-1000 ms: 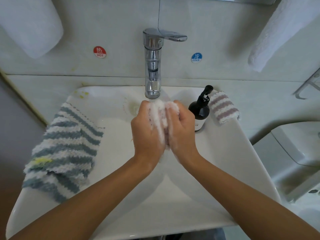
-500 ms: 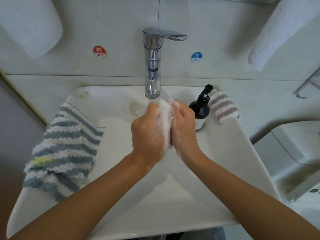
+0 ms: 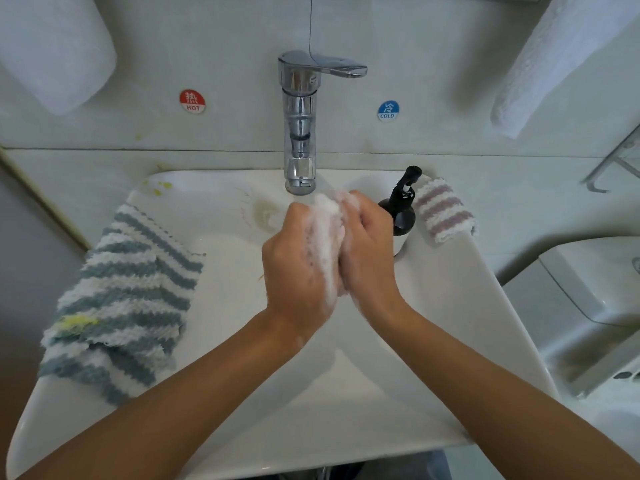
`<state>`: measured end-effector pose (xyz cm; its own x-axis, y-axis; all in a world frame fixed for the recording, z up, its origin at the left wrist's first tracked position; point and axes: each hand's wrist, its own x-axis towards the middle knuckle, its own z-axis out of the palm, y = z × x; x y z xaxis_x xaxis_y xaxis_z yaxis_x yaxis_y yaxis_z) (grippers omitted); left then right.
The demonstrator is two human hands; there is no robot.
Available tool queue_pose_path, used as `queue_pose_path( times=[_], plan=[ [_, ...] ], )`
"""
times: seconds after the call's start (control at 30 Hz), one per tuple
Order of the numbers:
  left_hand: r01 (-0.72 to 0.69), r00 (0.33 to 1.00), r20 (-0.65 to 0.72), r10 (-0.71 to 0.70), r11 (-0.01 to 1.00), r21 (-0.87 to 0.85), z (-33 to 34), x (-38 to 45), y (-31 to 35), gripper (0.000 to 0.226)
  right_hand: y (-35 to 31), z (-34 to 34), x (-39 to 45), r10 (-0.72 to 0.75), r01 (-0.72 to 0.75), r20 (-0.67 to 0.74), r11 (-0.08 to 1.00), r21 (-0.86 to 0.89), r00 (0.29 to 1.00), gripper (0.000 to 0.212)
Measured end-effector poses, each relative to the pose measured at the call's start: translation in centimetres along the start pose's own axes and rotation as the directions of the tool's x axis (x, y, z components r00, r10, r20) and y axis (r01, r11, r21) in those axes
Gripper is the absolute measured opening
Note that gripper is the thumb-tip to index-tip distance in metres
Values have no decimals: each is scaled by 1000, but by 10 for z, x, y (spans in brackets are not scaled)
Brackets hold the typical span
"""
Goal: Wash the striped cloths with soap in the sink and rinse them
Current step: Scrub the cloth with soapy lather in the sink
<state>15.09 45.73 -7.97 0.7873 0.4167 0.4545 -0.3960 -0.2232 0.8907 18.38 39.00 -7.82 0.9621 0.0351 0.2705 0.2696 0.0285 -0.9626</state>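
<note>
A soapy, foam-covered cloth point(image 3: 325, 237) is squeezed between my left hand point(image 3: 294, 271) and my right hand point(image 3: 369, 251), both gripping it over the white sink point(image 3: 346, 410), just below the chrome tap point(image 3: 299, 133). Foam hides most of the cloth's stripes. A blue-and-white striped cloth point(image 3: 121, 299) with a yellow stain lies over the sink's left rim. On the right rim a pink-and-white striped cloth point(image 3: 441, 211) sits folded behind the black soap pump bottle point(image 3: 401, 216).
White towels hang on the wall at the top left point(image 3: 52, 46) and top right point(image 3: 561, 57). Hot point(image 3: 192, 101) and cold point(image 3: 388, 110) stickers flank the tap. A toilet point(image 3: 595, 306) stands to the right of the sink.
Both hands keep rubbing the soapy cloth together under the tap; the left hand slid back toward me against the right, and foam has spread over the fingers.
</note>
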Motion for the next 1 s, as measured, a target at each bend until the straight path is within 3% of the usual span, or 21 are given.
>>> queue_pose_path(
  times=[0.07,0.13,0.2,0.3,0.37,0.43,0.5,0.6,0.7,0.8,0.9,1.0],
  plan=[
    [84,996,6,-84,991,-105,2,-4,2,25,2,-2,7,161,-160,75,987,-18,984,43],
    [245,967,-6,-254,939,-243,5,0,5,52,2,-2,6,170,-168,77,985,-32,982,44],
    [283,955,0,-297,908,-309,5,5,0,64,-2,-1,0,52,-52,13,999,2,999,45],
    [166,985,-13,-171,971,-174,5,8,-10,34,-6,1,-12,-233,233,-14,972,18,972,42],
    [173,985,21,-172,966,-189,2,9,-10,23,-7,3,-15,-346,346,27,938,8,938,38],
    [171,985,0,-173,971,-166,0,7,-9,24,-6,4,-13,-318,318,46,948,-1,947,36],
    [229,967,-46,-250,934,-274,2,4,-3,34,-4,4,-10,-212,212,29,977,5,977,38],
    [392,896,53,-442,728,-562,7,0,10,65,2,1,-1,-6,6,27,1000,-2,1000,44],
    [348,919,-6,-393,821,-453,9,2,8,61,6,0,2,17,-12,52,995,-96,999,42],
    [160,983,-54,-174,966,-206,4,9,-6,34,2,2,-9,-157,158,28,986,-46,987,36],
    [58,998,-28,-59,998,-32,0,14,-14,25,-2,4,-15,-362,364,47,931,-23,931,33],
    [52,998,-17,-52,999,-5,-2,12,-14,15,1,5,-11,-365,368,48,927,-69,930,32]
  ],
)
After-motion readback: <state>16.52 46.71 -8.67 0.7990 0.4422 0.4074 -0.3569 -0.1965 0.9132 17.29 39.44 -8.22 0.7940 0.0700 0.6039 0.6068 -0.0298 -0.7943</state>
